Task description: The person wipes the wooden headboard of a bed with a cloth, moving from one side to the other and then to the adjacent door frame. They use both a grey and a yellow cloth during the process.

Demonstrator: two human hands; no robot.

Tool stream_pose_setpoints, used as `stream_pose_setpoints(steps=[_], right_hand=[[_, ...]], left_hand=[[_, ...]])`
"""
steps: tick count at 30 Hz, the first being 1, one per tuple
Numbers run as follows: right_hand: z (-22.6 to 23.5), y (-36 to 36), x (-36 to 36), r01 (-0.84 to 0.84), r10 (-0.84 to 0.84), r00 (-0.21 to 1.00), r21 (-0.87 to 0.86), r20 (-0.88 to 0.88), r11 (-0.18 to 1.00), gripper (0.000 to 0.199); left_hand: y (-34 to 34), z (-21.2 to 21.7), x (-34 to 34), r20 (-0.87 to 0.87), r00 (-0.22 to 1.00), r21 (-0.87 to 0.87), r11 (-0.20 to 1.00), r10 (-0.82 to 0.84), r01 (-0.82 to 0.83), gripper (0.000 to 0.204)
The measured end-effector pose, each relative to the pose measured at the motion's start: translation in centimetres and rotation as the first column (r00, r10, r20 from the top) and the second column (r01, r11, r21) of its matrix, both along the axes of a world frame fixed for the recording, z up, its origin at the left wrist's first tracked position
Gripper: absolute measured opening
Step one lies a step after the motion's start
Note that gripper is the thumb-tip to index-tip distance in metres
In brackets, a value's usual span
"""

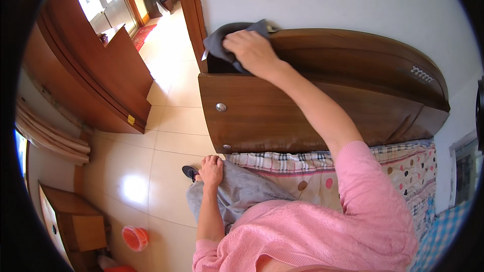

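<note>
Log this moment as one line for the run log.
right hand: presses dark grey cloth on wooden headboard top | left hand: rests on grey-trousered knee | bed: checked sheet

One grey cloth under the right hand; one wooden headboard beneath it; one orange bucket below-left of the left hand.

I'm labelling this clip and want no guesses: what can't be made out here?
- Head view: the right hand covers the middle of the dark grey cloth, so its grip on it stays unclear.
- The top of the wooden headboard under that cloth is hidden.
- The dark shoe is partly behind the left hand and knee.
- The orange container is too small to identify.
</note>
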State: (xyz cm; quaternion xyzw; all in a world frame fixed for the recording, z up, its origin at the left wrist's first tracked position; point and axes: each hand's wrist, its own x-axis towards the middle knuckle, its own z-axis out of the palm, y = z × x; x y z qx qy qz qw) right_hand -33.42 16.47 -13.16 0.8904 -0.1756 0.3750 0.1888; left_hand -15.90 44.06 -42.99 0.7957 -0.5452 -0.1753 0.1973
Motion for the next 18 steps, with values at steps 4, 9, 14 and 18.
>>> stream_pose_setpoints(steps=[4,9,14,18], right_hand=[[2.1,1.2,-7.5,0.204,-0.205,0.979,-0.098,-0.004,0.974,0.017],[4.1,2.3,-20.7,0.454,-0.455,0.889,-0.249,0.056,0.856,0.027],[3.5,2.8,-34.8,0.725,-0.669,0.683,-0.155,0.293,0.672,0.036],[1.9,2.4,-40.4,0.796,-0.769,0.403,0.224,0.496,0.562,0.035]], left_hand=[[0.4,-0.6,0.1,0.006,1.0,-0.067,0.998,0.005,-0.004,0.024],[0.4,-1.0,0.4,0.009,1.0,-0.116,0.993,0.001,0.0,0.021],[0.2,-0.4,0.0,-0.012,1.0,-0.096,0.995,-0.023,0.022,0.024],[0.0,-0.2,-0.1,-0.004,0.999,-0.088,0.995,-0.036,0.035,0.026]])
